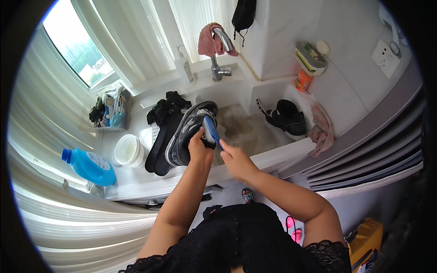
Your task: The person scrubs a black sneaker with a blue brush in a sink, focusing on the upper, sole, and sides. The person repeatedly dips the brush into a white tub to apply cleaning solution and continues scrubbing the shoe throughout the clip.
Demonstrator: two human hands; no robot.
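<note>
My left hand (199, 148) is closed on a black-and-grey sneaker (180, 143), tilted over the near left edge of the sink (268, 157). In my right hand (239, 162) is the handle of a blue scrub brush (211, 128), its pale bristles against the shoe's side. Cloudy, brownish water (239, 125) stands in the basin. A second black shoe (291, 119) rests at the basin's right end. Left of the held sneaker lie black insoles (160, 154), with a bunched black fabric or lace heap (166, 108) behind them.
On the counter's left are a white tub (129, 150), a blue detergent bottle (93, 167) and a clear bin (111, 109). A pink cloth (210, 40) drapes the faucet (216, 68), near a pump bottle (183, 66). Another cloth (322, 129) hangs over the sink's right rim.
</note>
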